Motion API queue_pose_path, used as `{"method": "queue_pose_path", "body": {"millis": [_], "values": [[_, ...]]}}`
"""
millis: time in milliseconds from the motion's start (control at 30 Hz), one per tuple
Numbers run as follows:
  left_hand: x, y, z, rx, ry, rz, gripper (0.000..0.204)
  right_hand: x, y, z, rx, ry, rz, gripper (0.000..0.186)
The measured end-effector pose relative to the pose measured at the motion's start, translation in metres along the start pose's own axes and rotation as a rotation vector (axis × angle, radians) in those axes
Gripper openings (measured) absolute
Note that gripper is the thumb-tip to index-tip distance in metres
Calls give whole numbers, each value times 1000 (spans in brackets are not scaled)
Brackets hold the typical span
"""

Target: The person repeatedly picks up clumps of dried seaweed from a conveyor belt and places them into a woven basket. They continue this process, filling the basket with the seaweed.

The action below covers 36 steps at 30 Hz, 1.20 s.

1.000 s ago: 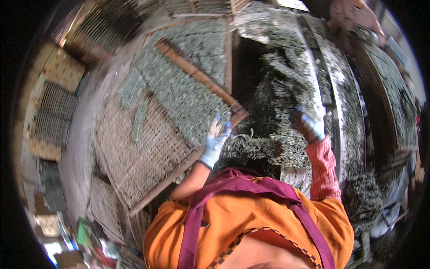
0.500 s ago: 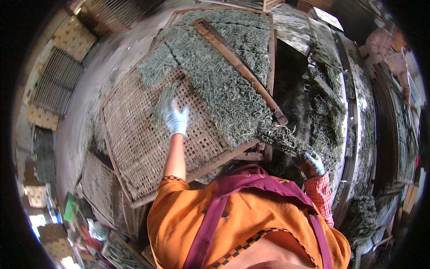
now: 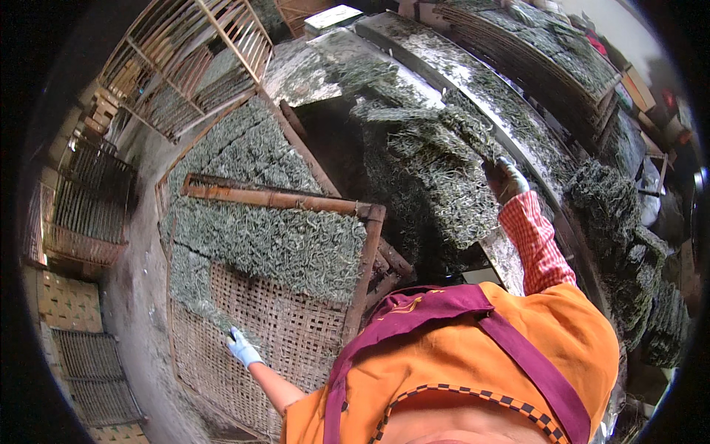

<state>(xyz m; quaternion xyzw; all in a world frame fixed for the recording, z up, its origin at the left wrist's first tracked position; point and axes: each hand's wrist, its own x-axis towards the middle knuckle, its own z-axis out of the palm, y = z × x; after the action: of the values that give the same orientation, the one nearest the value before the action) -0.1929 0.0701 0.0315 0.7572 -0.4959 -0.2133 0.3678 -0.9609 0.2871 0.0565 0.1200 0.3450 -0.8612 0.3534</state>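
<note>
The right hand (image 3: 509, 180) is gripping a shredded-leaf mat (image 3: 447, 181) beyond the woven tray's (image 3: 292, 323) right edge; one-sided support risks tearing it. The left hand (image 3: 242, 349) is showing no clear grip.

Was lit dimly overall, brightest at the upper right by a pale wall (image 3: 625, 22). Glared whitish on the long tabletop (image 3: 455, 63). Sank into deep shadow right of the woven bamboo tray (image 3: 277, 318). Curved strongly toward blackened, softer fisheye edges.
</note>
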Motion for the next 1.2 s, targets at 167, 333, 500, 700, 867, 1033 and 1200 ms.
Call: {"method": "queue_pose_path", "body": {"millis": [167, 333, 500, 700, 867, 1033, 1200], "values": [[-74, 69, 48, -823, -350, -124, 48, 71, -31, -9, 79, 90, -50, 16], [-137, 143, 127, -820, -591, -134, 43, 172, -42, 26, 121, -91, 102, 38], [-195, 198, 184, -507, -519, 33, 44, 154, -32, 38, -174, -125, 326, 39], [-278, 280, 255, -837, -898, -111, 51, -43, 55, 58, -926, -990, 309, 66], [-304, 315, 286, -742, -1001, 134, 53, -68, 74, 54, -616, -681, 278, 51], [-261, 258, 268, -922, -886, 151, 44, 64, -18, 23, -675, -561, -36, 43], [-207, 166, 215, -685, -553, 102, 47, 204, -106, -1, -730, -624, 77, 22]]}}
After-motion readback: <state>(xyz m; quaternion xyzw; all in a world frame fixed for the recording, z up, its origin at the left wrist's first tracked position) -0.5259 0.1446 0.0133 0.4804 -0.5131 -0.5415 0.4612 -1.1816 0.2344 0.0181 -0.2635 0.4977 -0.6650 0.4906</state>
